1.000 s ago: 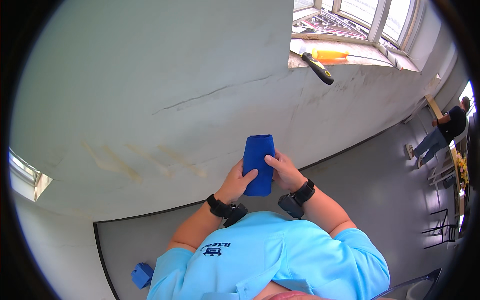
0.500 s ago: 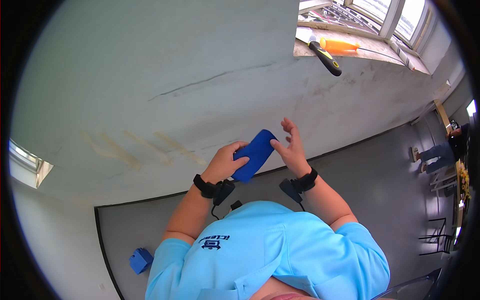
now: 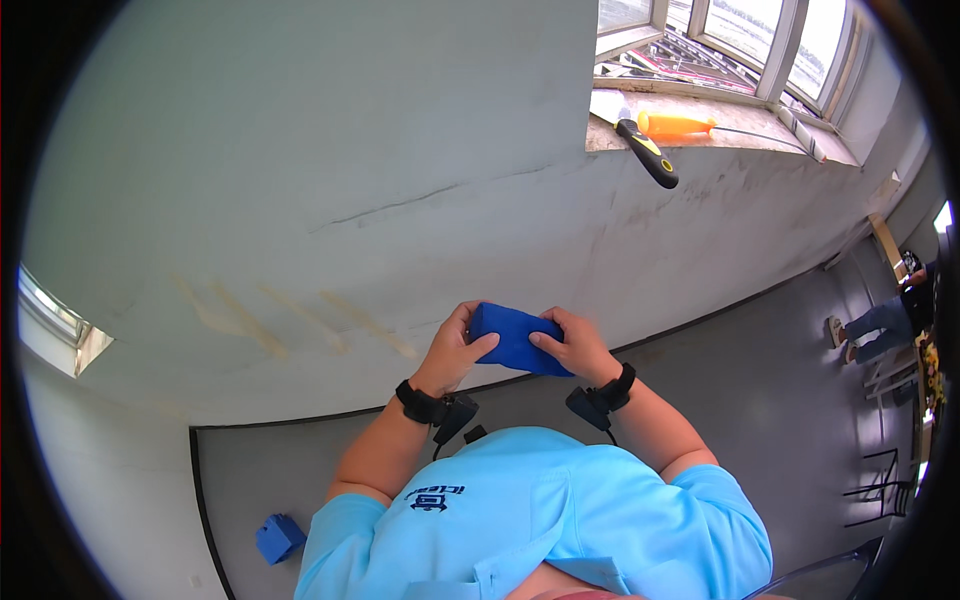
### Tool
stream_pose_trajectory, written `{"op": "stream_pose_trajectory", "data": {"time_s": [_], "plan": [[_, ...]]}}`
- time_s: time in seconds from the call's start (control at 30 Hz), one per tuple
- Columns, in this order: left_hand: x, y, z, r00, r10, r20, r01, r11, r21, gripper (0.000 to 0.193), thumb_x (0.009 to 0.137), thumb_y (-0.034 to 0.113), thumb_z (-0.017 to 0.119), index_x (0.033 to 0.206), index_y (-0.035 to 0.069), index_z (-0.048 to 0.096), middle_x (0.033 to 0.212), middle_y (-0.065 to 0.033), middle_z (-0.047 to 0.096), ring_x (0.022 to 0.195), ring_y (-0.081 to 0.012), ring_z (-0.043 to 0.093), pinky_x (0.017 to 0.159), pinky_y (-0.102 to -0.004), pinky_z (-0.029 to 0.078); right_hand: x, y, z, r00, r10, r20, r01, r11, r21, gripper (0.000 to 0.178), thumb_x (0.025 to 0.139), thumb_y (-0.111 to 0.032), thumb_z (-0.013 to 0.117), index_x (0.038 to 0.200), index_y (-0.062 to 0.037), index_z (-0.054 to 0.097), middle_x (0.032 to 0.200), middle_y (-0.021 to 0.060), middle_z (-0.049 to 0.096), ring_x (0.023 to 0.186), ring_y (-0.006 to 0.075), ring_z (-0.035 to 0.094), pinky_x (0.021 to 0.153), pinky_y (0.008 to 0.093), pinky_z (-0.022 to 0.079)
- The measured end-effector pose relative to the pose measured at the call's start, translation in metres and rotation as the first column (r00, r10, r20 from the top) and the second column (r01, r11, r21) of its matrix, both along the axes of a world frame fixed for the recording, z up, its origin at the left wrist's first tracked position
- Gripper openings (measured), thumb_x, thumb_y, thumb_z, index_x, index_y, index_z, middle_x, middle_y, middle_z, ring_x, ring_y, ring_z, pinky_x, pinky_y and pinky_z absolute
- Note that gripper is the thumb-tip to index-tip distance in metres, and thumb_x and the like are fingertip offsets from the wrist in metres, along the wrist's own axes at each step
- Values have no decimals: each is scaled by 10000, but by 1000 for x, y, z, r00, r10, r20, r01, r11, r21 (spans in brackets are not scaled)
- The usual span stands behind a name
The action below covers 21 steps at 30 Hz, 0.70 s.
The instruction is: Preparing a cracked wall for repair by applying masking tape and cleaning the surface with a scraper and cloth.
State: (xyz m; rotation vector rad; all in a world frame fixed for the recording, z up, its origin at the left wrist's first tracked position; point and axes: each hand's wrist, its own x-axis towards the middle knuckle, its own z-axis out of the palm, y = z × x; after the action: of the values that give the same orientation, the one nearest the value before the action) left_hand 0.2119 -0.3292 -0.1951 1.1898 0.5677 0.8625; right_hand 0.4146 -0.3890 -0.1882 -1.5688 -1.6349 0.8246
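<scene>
A folded blue cloth (image 3: 520,340) is held level in front of my chest, a little away from the wall. My left hand (image 3: 453,350) grips its left end, thumb on top and fingers behind. On its right end, my right hand (image 3: 580,347) is closed in the same way, its thumb pressed on the cloth. The fingers behind the cloth are partly hidden. Both wrists wear black straps with small black devices.
On the window sill (image 3: 740,140) lie a putty knife (image 3: 648,155) with a black and yellow handle and an orange-handled screwdriver (image 3: 675,124). The wall ahead has a long crack (image 3: 400,203) and tan streaks. A blue box (image 3: 280,538) stands on the floor; a person (image 3: 890,320) is far right.
The cloth has turned from slanted to level and come slightly lower. My right hand, earlier with fingers spread at its edge, has closed on the right end. My left hand keeps its hold.
</scene>
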Motion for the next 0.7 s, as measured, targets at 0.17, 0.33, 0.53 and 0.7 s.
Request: {"op": "stream_pose_trajectory", "data": {"time_s": [0.17,0.33,0.53,0.7], "plan": [[5,6,3,969,79,-232,-56,993,105,291,844,113,561,1085,-14,458,986,-91,543,833,-119,544,767,-254,460,-16,-5,10,949,-8,316,-194,773,604,612,645,-215,734,1177,-99,453,1212,151,437,1089,366,433,900,436,364],[20,3,20,1000,29,-10,-30,972,-231,287,887,168,508,1112,8,431,1009,-88,540,869,-144,561,756,-274,477,-35,-2,-3,936,-20,351,-199,794,575,714,645,-71,706,1279,-149,386,1320,180,329,1135,374,411,925,442,371],[10,-2,56,985,-39,166,54,995,-89,366,942,244,353,1266,77,315,1193,-142,489,1041,-230,534,854,-335,442,-13,22,31,980,-193,-50,165,646,745,564,730,93,515,1263,-50,398,1311,219,335,1169,379,390,950,393,364],[-40,-10,46,988,-157,3,156,981,112,352,939,211,369,1264,79,335,1103,-164,554,1021,-243,551,833,-325,443,-1,66,75,886,-462,-48,219,324,921,545,727,52,537,1249,-51,415,1316,212,324,1181,380,370,959,407,353]]}}
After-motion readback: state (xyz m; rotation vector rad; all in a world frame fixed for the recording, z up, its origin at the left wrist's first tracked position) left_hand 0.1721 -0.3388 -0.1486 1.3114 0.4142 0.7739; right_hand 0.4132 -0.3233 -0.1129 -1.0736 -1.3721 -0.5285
